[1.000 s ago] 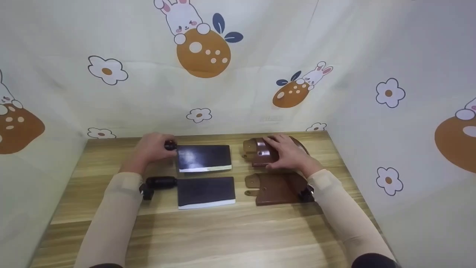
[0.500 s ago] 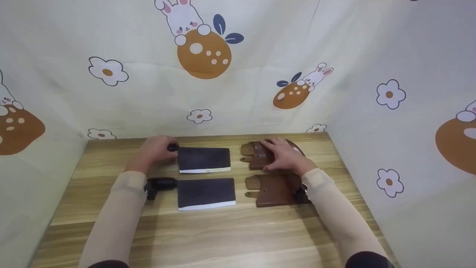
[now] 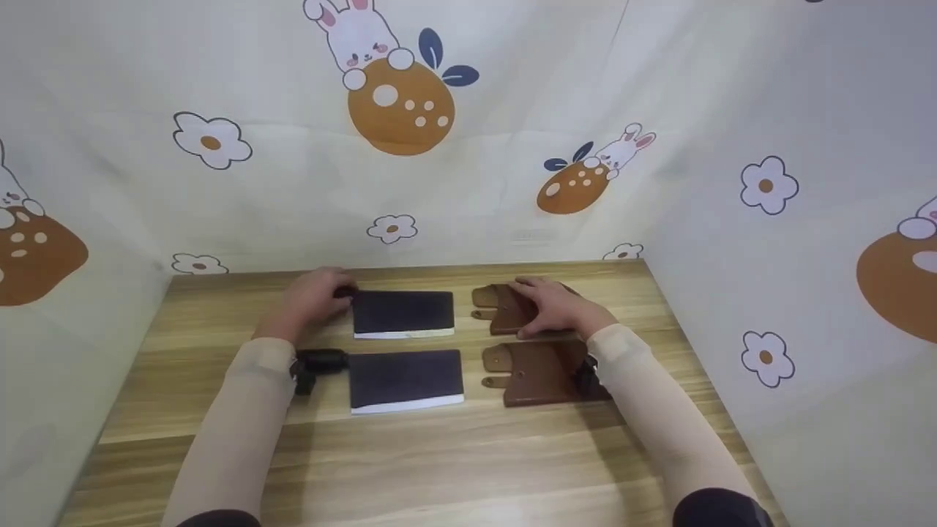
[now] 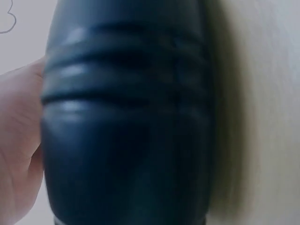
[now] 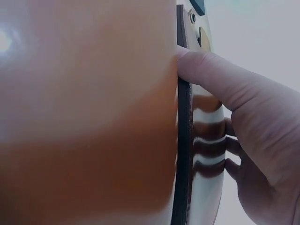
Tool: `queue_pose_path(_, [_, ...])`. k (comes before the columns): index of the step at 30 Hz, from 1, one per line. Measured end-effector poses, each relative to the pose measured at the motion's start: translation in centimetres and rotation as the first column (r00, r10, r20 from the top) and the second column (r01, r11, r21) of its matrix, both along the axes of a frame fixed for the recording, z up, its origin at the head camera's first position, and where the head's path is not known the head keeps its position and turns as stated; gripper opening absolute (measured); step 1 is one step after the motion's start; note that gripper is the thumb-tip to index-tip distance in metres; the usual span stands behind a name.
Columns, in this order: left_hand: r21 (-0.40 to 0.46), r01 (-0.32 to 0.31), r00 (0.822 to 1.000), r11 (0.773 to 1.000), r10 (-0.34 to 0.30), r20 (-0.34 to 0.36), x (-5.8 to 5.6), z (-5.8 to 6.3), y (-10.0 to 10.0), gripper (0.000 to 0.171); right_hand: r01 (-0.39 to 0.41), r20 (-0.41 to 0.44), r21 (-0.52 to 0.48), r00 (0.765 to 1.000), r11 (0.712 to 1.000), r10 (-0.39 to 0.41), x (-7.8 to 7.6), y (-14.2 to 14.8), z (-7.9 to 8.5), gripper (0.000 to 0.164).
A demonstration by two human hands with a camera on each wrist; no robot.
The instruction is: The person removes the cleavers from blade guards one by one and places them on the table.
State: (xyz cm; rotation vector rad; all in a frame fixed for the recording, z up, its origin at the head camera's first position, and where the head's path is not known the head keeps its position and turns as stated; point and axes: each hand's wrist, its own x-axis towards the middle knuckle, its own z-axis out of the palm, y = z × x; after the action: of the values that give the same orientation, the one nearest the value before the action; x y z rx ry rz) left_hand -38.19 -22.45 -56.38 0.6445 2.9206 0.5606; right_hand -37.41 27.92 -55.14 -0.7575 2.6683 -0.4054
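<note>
Two cleavers with dark blades and bright edges lie one behind the other in the head view. My left hand (image 3: pixel 311 298) grips the handle of the far cleaver (image 3: pixel 404 311), covering most of it. The near cleaver (image 3: pixel 407 377) lies in front; its black handle (image 4: pixel 126 154) fills the left wrist view. To the right are two brown leather sheaths. My right hand (image 3: pixel 562 304) holds the far sheath (image 3: pixel 510 315), thumb at its near edge, fingers spread over its top. The near sheath (image 3: pixel 545 377) lies below my right wrist and looms large in the right wrist view.
The wood-grain table (image 3: pixel 410 468) extends toward me in front of the cleavers. A pale curtain (image 3: pixel 293 197) printed with rabbits and flowers closes off the back and both sides.
The far sheath has come down and slightly left under my right hand. My left hand has shifted a little right along the far cleaver's handle, and that cleaver looks lower and flatter.
</note>
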Motion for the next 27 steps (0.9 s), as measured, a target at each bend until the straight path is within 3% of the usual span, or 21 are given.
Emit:
queue_pose_path(13, [0.093,-0.052,0.996,0.994,0.046,0.070,0.7,0.1,-0.4,0.027,-0.005,0.016,0.001,1.000,1.000,0.005,-0.4,-0.3,-0.1,0.112])
queue_pose_path(22, [0.100,-0.025,1.000,0.995,0.024,0.010,1.1,0.6,-0.4,0.029,0.005,-0.006,-0.009,1.000,1.000,-0.005,-0.4,-0.3,-0.1,0.112])
queue_pose_path(27, [0.101,-0.018,0.999,0.995,0.023,-0.042,1.6,0.9,-0.5,0.036,0.007,-0.052,-0.099,0.999,0.995,-0.012,-0.2,0.6,-0.4,0.108])
